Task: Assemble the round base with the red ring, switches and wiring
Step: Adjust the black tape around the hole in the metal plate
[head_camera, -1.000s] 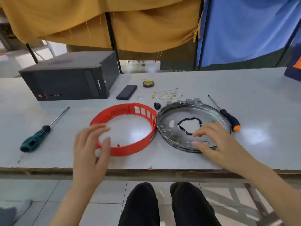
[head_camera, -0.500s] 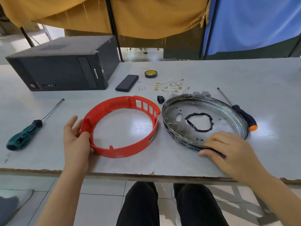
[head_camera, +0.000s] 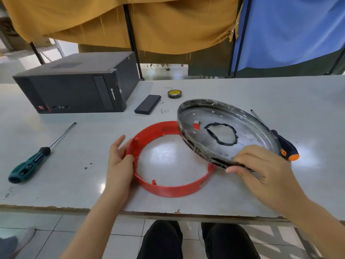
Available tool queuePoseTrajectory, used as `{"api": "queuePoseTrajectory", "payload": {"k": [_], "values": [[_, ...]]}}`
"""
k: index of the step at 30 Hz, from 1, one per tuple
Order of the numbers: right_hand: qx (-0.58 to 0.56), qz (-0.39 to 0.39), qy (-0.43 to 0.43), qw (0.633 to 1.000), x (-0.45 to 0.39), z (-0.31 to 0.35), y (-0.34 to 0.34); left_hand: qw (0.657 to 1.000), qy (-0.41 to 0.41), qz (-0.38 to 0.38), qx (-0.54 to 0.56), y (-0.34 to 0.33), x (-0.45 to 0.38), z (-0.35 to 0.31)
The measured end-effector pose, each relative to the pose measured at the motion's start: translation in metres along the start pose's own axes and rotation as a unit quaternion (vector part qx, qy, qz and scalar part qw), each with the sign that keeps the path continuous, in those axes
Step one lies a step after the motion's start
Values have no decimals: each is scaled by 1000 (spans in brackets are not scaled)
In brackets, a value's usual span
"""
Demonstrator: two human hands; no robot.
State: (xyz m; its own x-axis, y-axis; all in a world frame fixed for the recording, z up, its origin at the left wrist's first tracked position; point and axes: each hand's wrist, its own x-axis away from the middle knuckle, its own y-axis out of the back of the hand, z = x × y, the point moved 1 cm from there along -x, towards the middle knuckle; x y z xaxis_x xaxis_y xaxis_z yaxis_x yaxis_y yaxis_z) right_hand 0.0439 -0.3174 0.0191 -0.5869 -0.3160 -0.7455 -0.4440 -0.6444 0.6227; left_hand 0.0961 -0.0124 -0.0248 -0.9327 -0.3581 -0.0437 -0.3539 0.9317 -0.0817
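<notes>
At the far left of the pale grey worktop (head_camera: 280, 94) lies a green-handled screwdriver (head_camera: 29, 165), well apart from the work; behind it stands a black desktop computer case (head_camera: 74, 86), with a flat black rectangular block (head_camera: 147, 104) and a roll of black tape with a yellow core (head_camera: 174, 94) further right, and a few small screws (head_camera: 164, 110) just in front of them.

The left hand (head_camera: 119, 165) holds the left wall of the red plastic ring (head_camera: 168, 189), fingers outside and thumb hooked over its rim; the ring lies flat on the worktop near the front edge. That grip looks right for pinning the ring so it cannot slide.

The right hand (head_camera: 261, 169) pinches the near edge of the shiny round metal base plate (head_camera: 242, 126), which is tilted up, its left side already above the ring's right side. A black irregular gasket outline sits round its central hole. An orange-and-black screwdriver (head_camera: 285, 148) lies just behind the plate.

The step in hand seems to be seating the plate on the ring. It would pay to lower it level, turn it until the ring's 3 visible posts meet the plate's holes, and keep fingertips off the plate's thin edge.
</notes>
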Motion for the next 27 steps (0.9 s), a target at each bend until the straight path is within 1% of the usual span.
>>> {"api": "queuePoseTrajectory", "payload": {"k": [3, 8, 11, 14, 16, 17, 19, 21, 22, 23, 24, 26, 27], "values": [[25, 34, 43, 998, -6, 5, -5, 999, -1, 45, 2, -35, 1, 2], [55, 91, 69, 992, -7, 8, -10, 994, 66, 82, 35, -66, -6, -7], [83, 117, 89, 986, -9, 10, -12, 992, 51, 114, 27, -70, -5, -10], [85, 167, 86, 978, -15, 15, -10, 986, 39, 155, 41, -69, 0, -10], [111, 213, 64, 969, -23, 17, -5, 982, 20, 186, 34, -70, 0, -10], [120, 232, 38, 965, -29, 17, -3, 982, 21, 186, 28, -71, 1, -10], [70, 260, -56, 961, -43, 14, -1, 982, 40, 180, 33, -68, 4, -11], [-2, 260, -133, 956, -59, 4, -4, 982, 46, 178, 38, -64, 4, -14], [-7, 259, -144, 955, -66, -2, -7, 982, 35, 184, 22, -64, 6, -19], [9, 278, -147, 949, -73, -7, -12, 981, 9, 192, -2, -66, 4, -22], [31, 307, -143, 940, -78, -11, -18, 974, -21, 224, -6, -58, 7, -23], [49, 363, -147, 919, -85, -18, -29, 964, -62, 256, -28, -42, 8, -22], [49, 384, -154, 909, -87, -21, -34, 949, -76, 295, -83, -40, 7, -22]]}}
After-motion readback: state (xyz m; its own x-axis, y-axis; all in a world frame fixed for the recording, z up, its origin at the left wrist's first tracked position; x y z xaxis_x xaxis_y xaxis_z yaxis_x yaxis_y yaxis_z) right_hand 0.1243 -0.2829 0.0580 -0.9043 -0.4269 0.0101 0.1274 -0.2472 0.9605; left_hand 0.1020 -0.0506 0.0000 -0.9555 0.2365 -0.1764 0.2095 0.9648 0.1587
